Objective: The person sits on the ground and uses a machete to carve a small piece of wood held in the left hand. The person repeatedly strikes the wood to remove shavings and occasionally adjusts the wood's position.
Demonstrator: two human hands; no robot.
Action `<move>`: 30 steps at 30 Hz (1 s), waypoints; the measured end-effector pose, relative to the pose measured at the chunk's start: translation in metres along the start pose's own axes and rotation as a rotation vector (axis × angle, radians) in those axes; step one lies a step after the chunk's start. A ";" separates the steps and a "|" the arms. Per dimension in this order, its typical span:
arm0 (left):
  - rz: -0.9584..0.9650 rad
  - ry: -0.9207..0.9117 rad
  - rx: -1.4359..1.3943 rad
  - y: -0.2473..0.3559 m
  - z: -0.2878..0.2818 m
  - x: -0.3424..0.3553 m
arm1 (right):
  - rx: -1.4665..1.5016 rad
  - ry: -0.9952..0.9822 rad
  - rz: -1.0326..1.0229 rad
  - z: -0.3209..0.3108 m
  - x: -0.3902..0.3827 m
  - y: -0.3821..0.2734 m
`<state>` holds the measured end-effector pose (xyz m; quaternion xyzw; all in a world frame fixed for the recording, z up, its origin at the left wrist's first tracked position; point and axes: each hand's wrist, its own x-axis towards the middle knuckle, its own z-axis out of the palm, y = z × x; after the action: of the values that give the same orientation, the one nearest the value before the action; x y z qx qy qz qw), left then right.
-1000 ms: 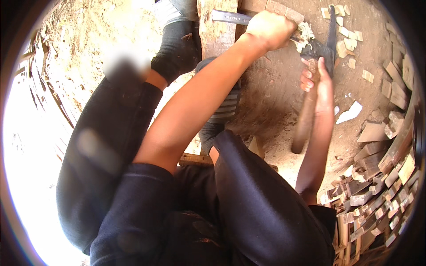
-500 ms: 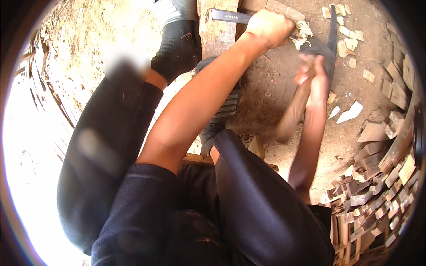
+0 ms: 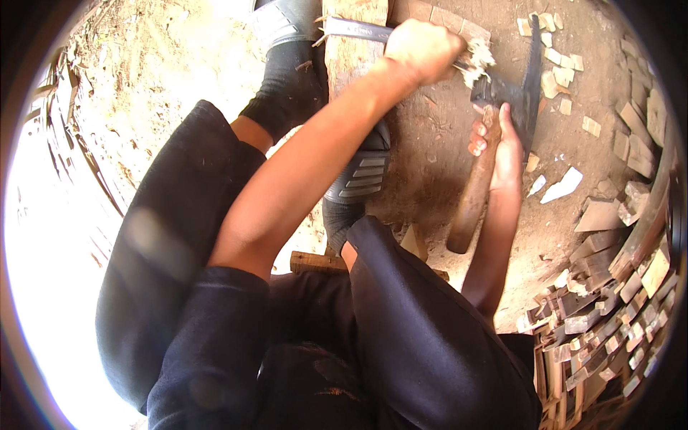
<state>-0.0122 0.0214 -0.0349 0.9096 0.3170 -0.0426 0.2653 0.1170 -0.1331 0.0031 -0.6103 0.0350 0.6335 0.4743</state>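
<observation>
Left hand (image 3: 424,49) grips a frayed stick (image 3: 474,57) on the wooden block (image 3: 355,50); right hand (image 3: 502,147) clasps the hatchet (image 3: 502,107). Chips (image 3: 566,185) litter the ground; shaping looks unfinished.

No packages, labels, signs or screens show anywhere in this view.

Dirt ground (image 3: 437,179) strewn with wood chips (image 3: 566,185) and offcuts (image 3: 609,315).
</observation>
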 end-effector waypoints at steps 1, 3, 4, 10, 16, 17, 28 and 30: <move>-0.010 0.031 -0.041 0.007 -0.004 0.002 | 0.051 0.022 -0.017 -0.002 0.001 0.005; 0.023 0.033 -0.098 0.025 -0.016 0.001 | 0.107 0.023 0.008 -0.012 0.001 0.014; 0.041 0.061 -0.102 0.029 -0.017 0.005 | 0.129 0.029 0.026 -0.018 0.000 0.016; 0.001 0.112 -0.123 0.026 -0.011 0.015 | 0.146 0.081 -0.057 -0.036 -0.010 0.005; 0.027 0.091 -0.123 0.026 -0.006 0.017 | 0.051 0.192 -0.316 -0.008 -0.014 -0.038; 0.014 0.068 -0.128 0.025 -0.009 0.016 | -0.036 0.219 -0.342 0.003 -0.014 -0.040; 0.041 0.030 -0.028 0.016 -0.002 0.021 | 0.184 0.117 -0.254 -0.015 0.013 -0.026; 0.030 0.041 -0.044 0.015 0.005 0.025 | 0.143 0.115 -0.325 -0.005 0.009 -0.024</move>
<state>0.0169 0.0229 -0.0382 0.9089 0.3094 -0.0131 0.2794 0.1380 -0.1183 0.0069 -0.6079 0.0079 0.5084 0.6098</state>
